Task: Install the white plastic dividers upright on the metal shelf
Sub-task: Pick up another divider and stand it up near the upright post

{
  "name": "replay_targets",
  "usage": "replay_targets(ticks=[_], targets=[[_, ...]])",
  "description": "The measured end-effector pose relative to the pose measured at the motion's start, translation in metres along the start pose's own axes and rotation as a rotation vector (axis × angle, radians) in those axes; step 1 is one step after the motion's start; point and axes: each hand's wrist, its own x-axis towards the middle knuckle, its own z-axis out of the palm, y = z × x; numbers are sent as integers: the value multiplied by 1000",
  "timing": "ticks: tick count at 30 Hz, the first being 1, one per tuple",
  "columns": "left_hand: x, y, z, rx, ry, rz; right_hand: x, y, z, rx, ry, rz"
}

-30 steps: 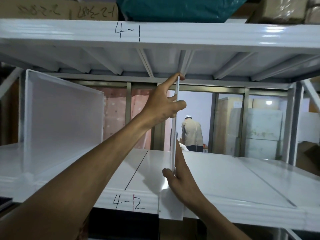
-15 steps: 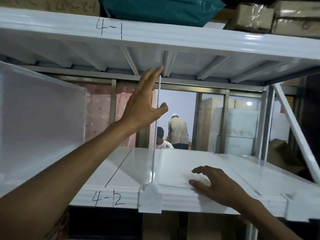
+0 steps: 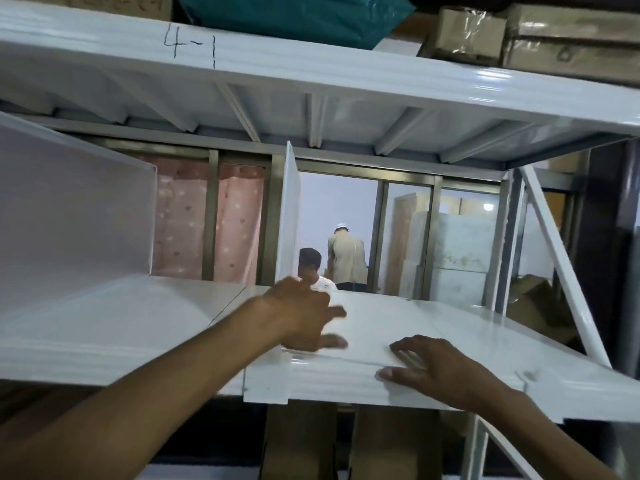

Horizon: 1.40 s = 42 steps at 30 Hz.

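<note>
A thin white plastic divider [image 3: 289,216] stands upright on the white metal shelf [image 3: 450,327], reaching to the underside of the shelf above. Its front tab [image 3: 266,382] hangs over the shelf's front lip. My left hand [image 3: 301,318] sits low at the divider's base with fingers spread, holding nothing. My right hand [image 3: 438,370] lies flat on the shelf's front edge to the right, palm down, fingers apart. A second white divider [image 3: 72,216] stands upright at the far left.
The upper shelf [image 3: 311,64], marked "4-1", carries cardboard boxes [image 3: 540,32] and a teal bag [image 3: 287,12]. A diagonal brace [image 3: 561,258] crosses the right end. Cardboard boxes [image 3: 301,441] stand below. Two people [image 3: 332,261] are behind the rack.
My left hand came down from the divider's top edge to its base. My right hand let go of the divider's front and now rests flat on the shelf edge. The view shifted left and closer.
</note>
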Motion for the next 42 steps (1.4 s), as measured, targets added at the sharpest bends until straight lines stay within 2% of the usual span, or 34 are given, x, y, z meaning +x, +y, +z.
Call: replay_targets(ticks=[2,3,9,20,23,27,30,32,36,38,40,42], targets=[[-3,26,21,-209,-200,-13,1,11,-3,-17,-40,-25],[-5,35,31,-285,-213,-14,2,16,-4,-24,-48,-41],[-2,58,18,-429,-56,-79,-5,51,-22,-82,-58,-178],[17,63,8,-483,-72,-173,-9,95,-40,-28,15,-384],[22,53,-3,-425,64,-196,-8,102,-51,22,56,-376],[44,37,-34,-421,441,-259,7,113,-64,118,103,-341],[69,35,-55,-522,720,-183,20,117,-70,195,96,-254],[86,34,-67,-577,827,-150,25,114,-72,222,119,-236],[118,31,-76,-744,872,-248,28,119,-64,283,160,-244],[129,38,-80,-1019,899,-233,26,124,-60,335,180,-227],[139,53,-89,-1357,856,-191,24,129,-59,387,181,-216],[149,70,-98,-1542,851,-159,20,133,-58,432,170,-197]])
